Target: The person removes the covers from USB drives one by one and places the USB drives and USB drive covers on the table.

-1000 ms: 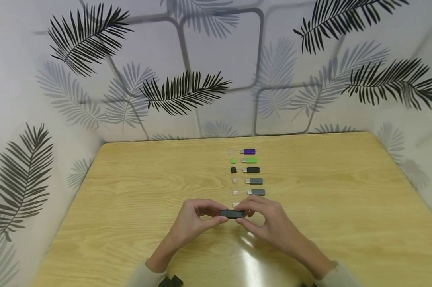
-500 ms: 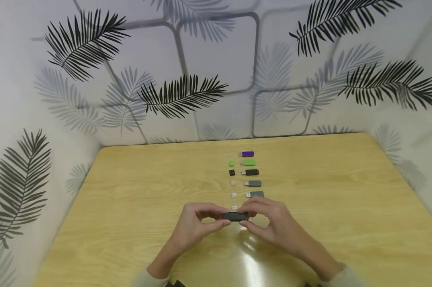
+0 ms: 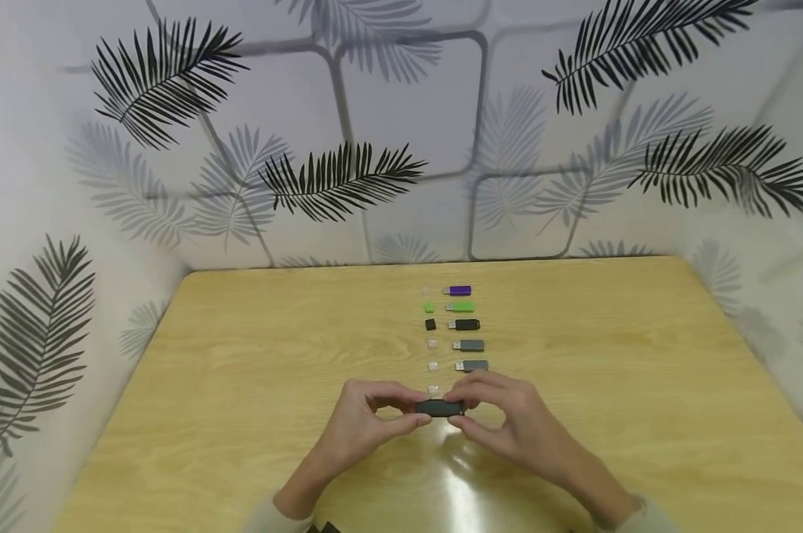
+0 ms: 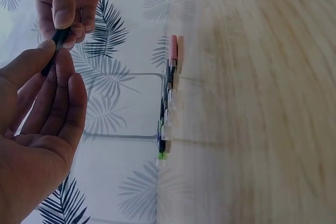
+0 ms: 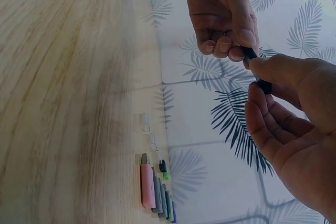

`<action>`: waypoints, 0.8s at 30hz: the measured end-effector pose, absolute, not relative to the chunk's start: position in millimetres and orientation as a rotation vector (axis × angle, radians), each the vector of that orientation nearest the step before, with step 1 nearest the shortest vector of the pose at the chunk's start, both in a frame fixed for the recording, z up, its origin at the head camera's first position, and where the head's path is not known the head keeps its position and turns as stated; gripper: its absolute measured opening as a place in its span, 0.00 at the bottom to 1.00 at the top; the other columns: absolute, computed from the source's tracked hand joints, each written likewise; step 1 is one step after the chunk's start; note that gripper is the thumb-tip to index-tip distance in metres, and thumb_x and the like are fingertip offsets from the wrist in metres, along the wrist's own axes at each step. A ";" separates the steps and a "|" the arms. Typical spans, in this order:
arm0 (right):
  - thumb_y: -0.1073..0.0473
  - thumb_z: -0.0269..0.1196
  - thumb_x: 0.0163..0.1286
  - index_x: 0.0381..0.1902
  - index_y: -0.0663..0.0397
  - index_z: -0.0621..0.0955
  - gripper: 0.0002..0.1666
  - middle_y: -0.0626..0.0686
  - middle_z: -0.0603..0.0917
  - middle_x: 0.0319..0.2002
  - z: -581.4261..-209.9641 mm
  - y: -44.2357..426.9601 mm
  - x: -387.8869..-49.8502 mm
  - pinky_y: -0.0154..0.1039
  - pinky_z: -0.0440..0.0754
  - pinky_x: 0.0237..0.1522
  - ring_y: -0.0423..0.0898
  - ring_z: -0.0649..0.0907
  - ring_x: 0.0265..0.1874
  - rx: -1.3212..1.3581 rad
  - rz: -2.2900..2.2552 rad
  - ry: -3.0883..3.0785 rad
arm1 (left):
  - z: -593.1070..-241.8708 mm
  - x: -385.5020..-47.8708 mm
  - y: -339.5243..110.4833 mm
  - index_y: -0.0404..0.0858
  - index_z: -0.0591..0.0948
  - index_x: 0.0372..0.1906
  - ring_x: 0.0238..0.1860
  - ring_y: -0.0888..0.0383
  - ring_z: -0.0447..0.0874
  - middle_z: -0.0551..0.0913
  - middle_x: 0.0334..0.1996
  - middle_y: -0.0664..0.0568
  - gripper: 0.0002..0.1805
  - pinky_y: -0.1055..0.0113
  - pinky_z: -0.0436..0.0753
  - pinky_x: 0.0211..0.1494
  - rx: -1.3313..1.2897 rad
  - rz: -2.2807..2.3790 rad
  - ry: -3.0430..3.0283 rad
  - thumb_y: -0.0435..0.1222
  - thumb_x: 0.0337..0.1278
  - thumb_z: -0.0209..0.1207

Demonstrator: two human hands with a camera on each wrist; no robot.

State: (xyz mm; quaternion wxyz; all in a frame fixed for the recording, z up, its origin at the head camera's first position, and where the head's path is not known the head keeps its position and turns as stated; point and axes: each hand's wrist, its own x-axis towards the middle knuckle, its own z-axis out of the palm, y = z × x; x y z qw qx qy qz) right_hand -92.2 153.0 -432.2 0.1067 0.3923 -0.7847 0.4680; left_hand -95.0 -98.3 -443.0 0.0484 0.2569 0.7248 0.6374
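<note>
Both hands hold one dark USB flash drive [image 3: 439, 408] level above the table, in the middle of the head view. My left hand [image 3: 368, 411] pinches its left end between thumb and fingers. My right hand [image 3: 508, 414] pinches the right end the same way. The wrist views show the same dark stick [image 4: 59, 39] gripped at both ends, mostly covered by fingertips; whether its plug is capped cannot be told. Just beyond the hands lies a clear cap [image 3: 433, 389]. A pink USB drive [image 5: 147, 186] lies on the table, hidden by the right hand in the head view.
On the wooden table [image 3: 241, 355], uncapped USB drives form a column: purple [image 3: 459, 291], green [image 3: 463, 306], black [image 3: 468, 324] and two grey ones [image 3: 471, 346]. Their caps, including a green cap [image 3: 429, 307] and a black cap [image 3: 431, 324], lie to the left. A leaf-patterned wall covering [image 3: 408, 111] stands behind.
Both hands keep their pinch on the dark USB drive, which has shifted slightly right. The head view has tilted up a little, so the things on the table appear lower.
</note>
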 end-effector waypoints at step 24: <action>0.73 0.77 0.55 0.44 0.51 0.88 0.20 0.45 0.88 0.42 -432.4 198.5 -106.3 0.35 0.87 0.41 0.41 0.86 0.35 0.849 1.328 -2.364 | -439.7 -108.6 -133.7 0.28 0.86 0.52 0.45 0.51 0.89 0.88 0.46 0.40 0.14 0.62 0.88 0.47 0.558 1.869 2.254 0.29 0.62 0.68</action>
